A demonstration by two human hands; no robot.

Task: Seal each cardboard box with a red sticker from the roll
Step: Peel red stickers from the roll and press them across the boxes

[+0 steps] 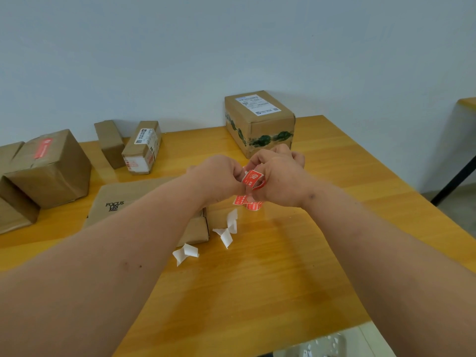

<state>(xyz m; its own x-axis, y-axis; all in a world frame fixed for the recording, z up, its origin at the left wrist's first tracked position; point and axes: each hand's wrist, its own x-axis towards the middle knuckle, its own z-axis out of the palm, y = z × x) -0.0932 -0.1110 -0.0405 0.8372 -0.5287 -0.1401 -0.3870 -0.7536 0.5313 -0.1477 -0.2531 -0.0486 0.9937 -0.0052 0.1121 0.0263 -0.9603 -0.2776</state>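
Both my hands are raised over the middle of the table. My left hand (pixel 219 176) and my right hand (pixel 279 176) pinch a strip of red stickers (pixel 253 179) between them, fingers curled. The strip's loose end (pixel 248 202) hangs down below my hands. A flat brown box printed "FOCUS ON ME" (pixel 121 202) lies under my left forearm. A cube box with a red sticker on top (pixel 51 166) stands at the left. A tall box with green tape (pixel 260 122) stands behind my hands.
Two slim boxes (pixel 109 143) (pixel 143 146) lie at the back left. More cardboard (pixel 15 202) sits at the far left edge. Several white backing scraps (pixel 226 231) (pixel 185 253) litter the yellow wooden table (pixel 283 266). The wall is close behind; another table (pixel 467 101) shows at the right.
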